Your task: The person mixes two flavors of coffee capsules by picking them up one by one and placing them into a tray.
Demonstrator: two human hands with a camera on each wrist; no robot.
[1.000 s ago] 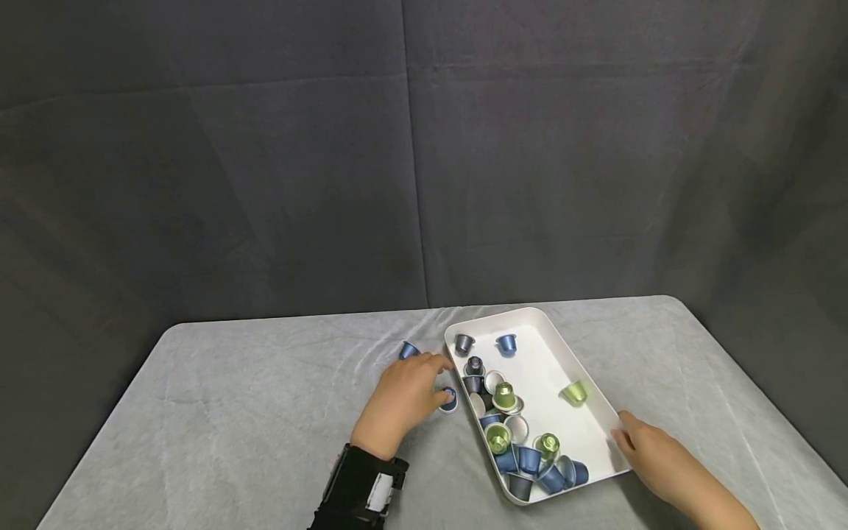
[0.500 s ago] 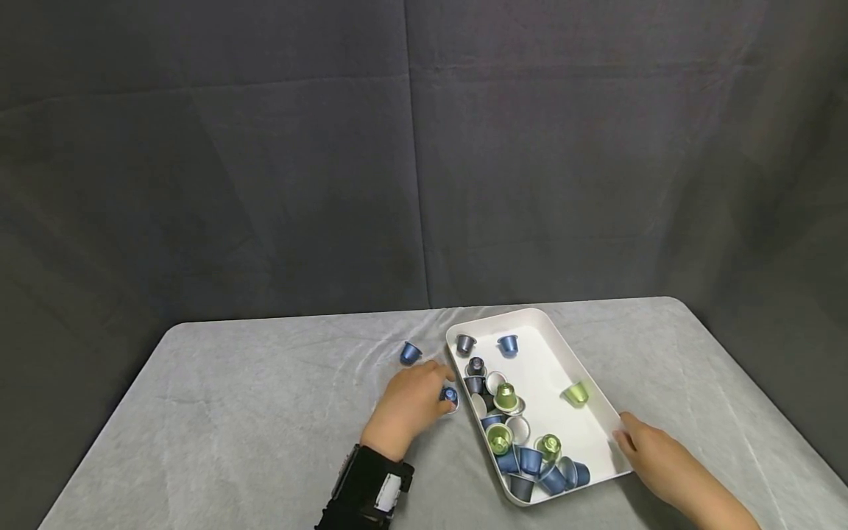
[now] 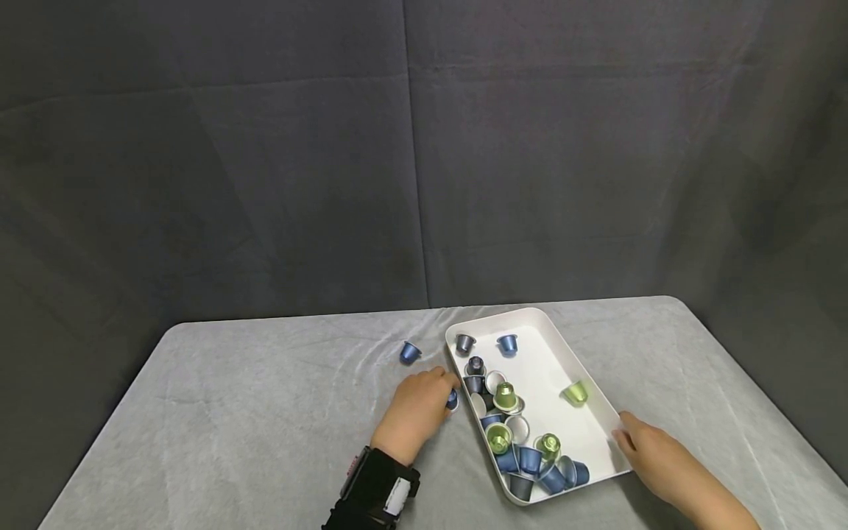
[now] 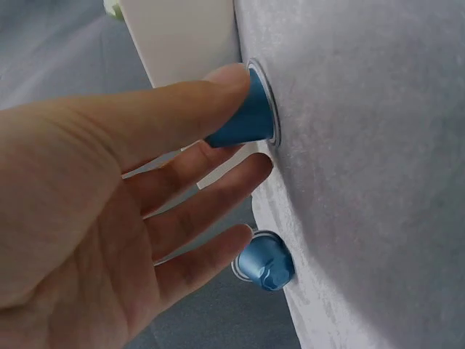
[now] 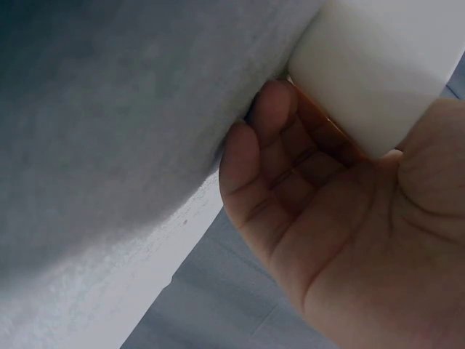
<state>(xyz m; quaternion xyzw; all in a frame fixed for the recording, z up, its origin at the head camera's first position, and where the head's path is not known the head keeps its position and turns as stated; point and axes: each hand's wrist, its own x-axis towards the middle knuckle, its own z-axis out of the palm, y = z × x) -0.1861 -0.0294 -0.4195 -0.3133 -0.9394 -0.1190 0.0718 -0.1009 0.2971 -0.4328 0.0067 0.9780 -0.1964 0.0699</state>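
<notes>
My left hand (image 3: 417, 412) pinches a blue coffee capsule (image 4: 247, 120) between thumb and forefinger. This capsule stands rim down on the cloth, close beside the left wall of a white tray (image 3: 543, 368); in the head view the fingers hide most of it. The other left fingers extend loosely. A second blue coffee capsule (image 3: 410, 352) lies on its side beyond the left hand. At the tray's near right corner, my right hand (image 3: 662, 456) grips the tray, thumb at the rim and fingers curled at the outer wall in the right wrist view.
Inside the tray, several blue, dark and green capsules (image 3: 506, 396) crowd along the left and near sides. One green capsule (image 3: 575, 393) lies apart near the right wall. Grey cloth covers the table (image 3: 232, 427), and a dark curtain (image 3: 265, 184) hangs behind it.
My left hand has moved slightly right and nearer, off the far blue capsule, and its fingers have closed around the one by the tray. The right hand and tray stay put.
</notes>
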